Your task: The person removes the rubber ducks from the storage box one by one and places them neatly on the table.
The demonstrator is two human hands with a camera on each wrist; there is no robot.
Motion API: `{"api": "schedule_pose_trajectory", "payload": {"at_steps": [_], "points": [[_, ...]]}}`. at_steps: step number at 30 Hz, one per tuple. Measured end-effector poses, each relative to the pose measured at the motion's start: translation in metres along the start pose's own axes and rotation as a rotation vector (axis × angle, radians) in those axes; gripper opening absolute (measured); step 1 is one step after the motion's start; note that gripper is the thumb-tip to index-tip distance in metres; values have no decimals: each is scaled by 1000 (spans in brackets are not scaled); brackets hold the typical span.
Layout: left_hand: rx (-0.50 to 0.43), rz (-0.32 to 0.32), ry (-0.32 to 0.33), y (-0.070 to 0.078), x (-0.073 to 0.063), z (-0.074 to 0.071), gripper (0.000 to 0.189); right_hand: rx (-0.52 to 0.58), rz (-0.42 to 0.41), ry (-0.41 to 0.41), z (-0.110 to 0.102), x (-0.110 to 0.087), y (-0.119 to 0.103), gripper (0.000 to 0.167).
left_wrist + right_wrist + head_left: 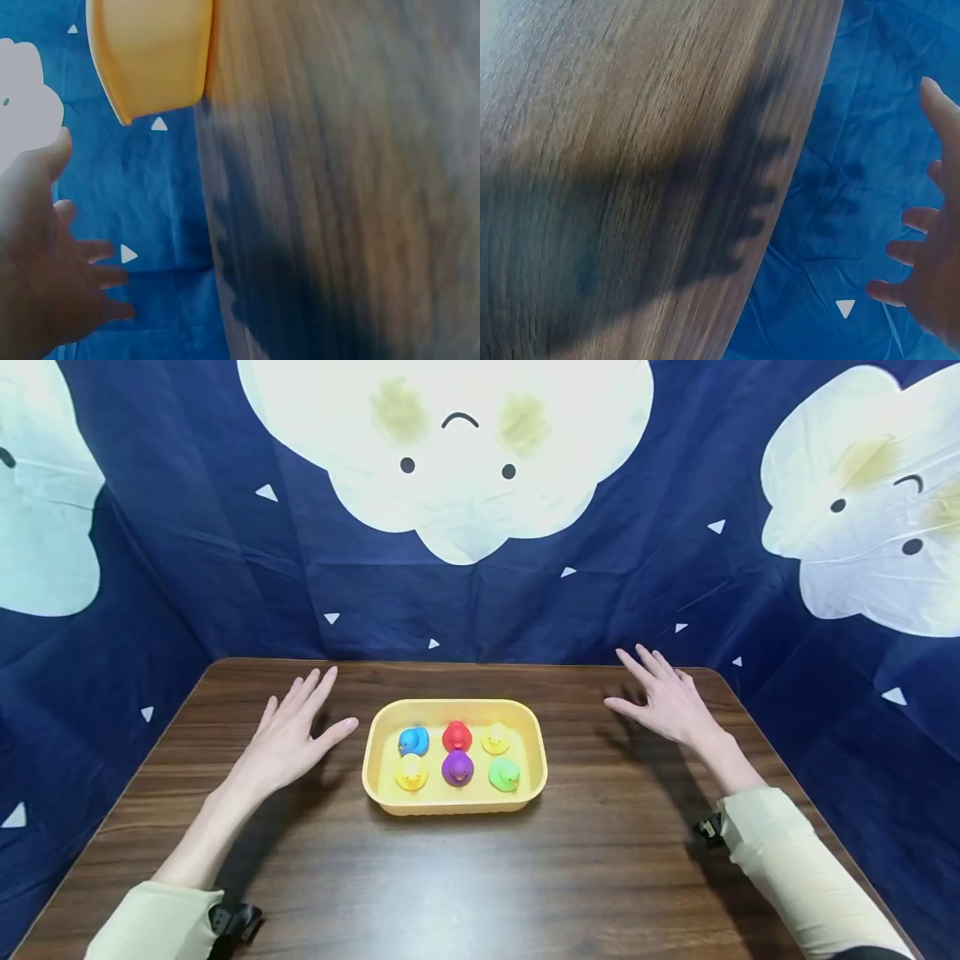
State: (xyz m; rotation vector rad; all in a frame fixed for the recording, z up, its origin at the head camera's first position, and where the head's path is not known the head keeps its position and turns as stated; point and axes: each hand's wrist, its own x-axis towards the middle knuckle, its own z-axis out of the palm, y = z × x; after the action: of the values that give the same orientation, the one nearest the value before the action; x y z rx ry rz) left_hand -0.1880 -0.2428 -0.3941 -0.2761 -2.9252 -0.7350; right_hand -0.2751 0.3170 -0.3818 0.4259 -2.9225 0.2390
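A yellow plastic tray (457, 807) sits mid-table with several small rubber ducks in two rows. The far row has a blue duck (413, 741), a red duck (457, 737) and a yellow duck (495, 739). Nearer are another yellow duck (412, 772), a purple duck (457, 768) and a green duck (504, 773). To the tray's left, my left hand (288, 743) hovers with fingers spread, holding nothing. My right hand (670, 703) is also spread and bare, farther off on the tray's right. In the left wrist view the tray's end (154, 56) shows above my thumb.
The brown wooden table (450, 893) ends at a dark blue cloth (480, 610) printed with white clouds and small triangles, which hangs behind and on both sides. Each wrist carries a small black camera (236, 921) below a pale sleeve (161, 922).
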Motion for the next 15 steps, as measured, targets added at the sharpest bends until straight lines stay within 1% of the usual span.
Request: {"api": "schedule_pose_trajectory", "payload": {"at_steps": [4, 7, 12, 15], "points": [[-50, 24, 16, 6, -3, 2, 88, 19, -11, 12, 2, 1, -3, 88], [-85, 30, 10, 12, -5, 2, 87, 24, -20, 19, 3, 3, -6, 88], [-128, 37, -28, 17, -8, 3, 87, 24, -38, 29, 4, 5, -11, 88], [-159, 26, -67, 18, -11, 2, 89, 31, -51, 35, 5, 7, -15, 88]]}}
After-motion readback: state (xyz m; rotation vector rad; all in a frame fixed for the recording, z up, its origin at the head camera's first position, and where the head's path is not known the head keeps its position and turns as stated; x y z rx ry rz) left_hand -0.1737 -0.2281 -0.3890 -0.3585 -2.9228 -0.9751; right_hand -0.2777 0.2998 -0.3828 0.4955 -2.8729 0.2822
